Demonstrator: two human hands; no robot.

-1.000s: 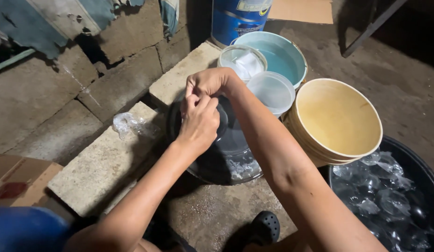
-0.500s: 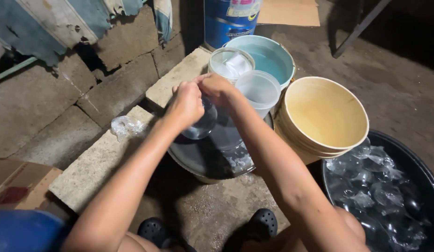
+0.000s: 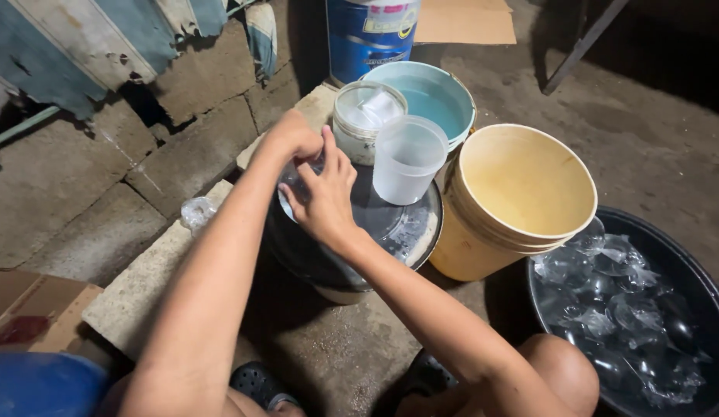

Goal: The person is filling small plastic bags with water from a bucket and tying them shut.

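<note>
Our left hand (image 3: 294, 139) and right hand (image 3: 325, 197) pinch one clear bag (image 3: 291, 185) together above the black basin (image 3: 398, 232), frame centre.

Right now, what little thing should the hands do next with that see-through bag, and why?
Probably finish tying the bag's neck. Both the left hand and the right hand pinch the top of the small clear bag over the dark lid, and the black tub to the right already holds many clear filled bags.
</note>
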